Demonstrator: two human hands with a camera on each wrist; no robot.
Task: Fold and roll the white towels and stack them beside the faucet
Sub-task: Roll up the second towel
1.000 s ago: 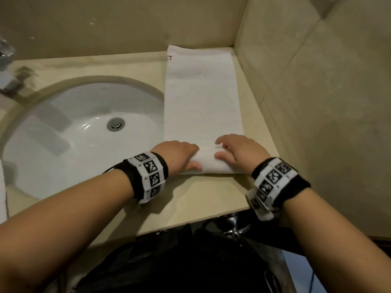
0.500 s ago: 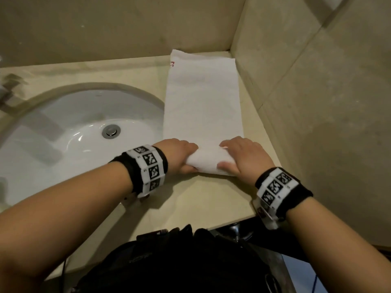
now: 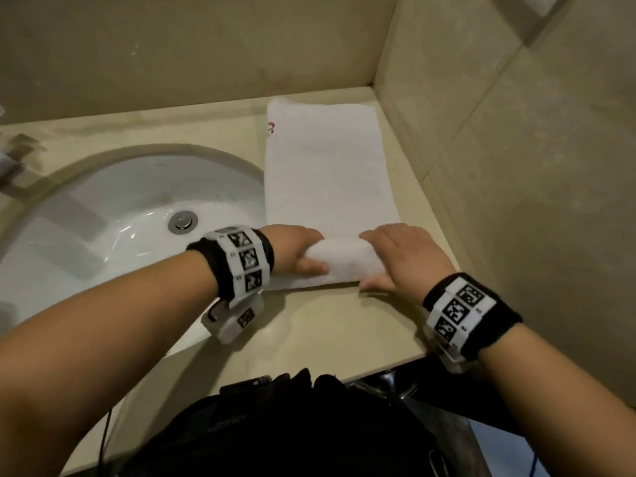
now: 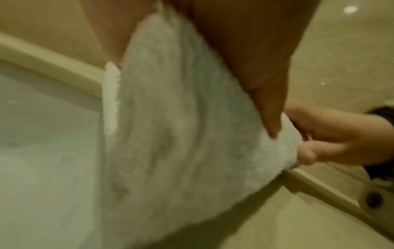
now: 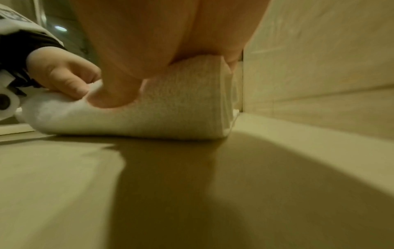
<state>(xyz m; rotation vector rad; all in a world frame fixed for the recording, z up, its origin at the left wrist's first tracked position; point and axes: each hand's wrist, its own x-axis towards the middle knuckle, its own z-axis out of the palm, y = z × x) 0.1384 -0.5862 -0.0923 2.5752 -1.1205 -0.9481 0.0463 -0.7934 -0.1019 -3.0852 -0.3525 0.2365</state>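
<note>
A white towel (image 3: 327, 173), folded into a long strip, lies on the beige counter (image 3: 327, 325) right of the sink, reaching to the back wall. Its near end is rolled into a thick cylinder (image 3: 344, 258). My left hand (image 3: 296, 251) grips the roll's left end, fingers curled over the top and thumb against its near side. My right hand (image 3: 395, 259) grips the right end the same way. The left wrist view shows the roll (image 4: 181, 134) under my palm. In the right wrist view my thumb presses into the roll (image 5: 170, 109). A small red mark (image 3: 271, 128) sits at the towel's far left corner.
The white sink basin (image 3: 86, 235) with a metal drain (image 3: 182, 222) lies left of the towel. A chrome faucet part (image 3: 10, 163) shows at the far left edge. Tiled walls (image 3: 499, 166) close the back and right. A dark bag (image 3: 292, 425) hangs below the counter's front edge.
Both hands have pushed the roll away from me along the strip. The roll has grown from a first fold into a thick cylinder, and the flat part is shorter.
</note>
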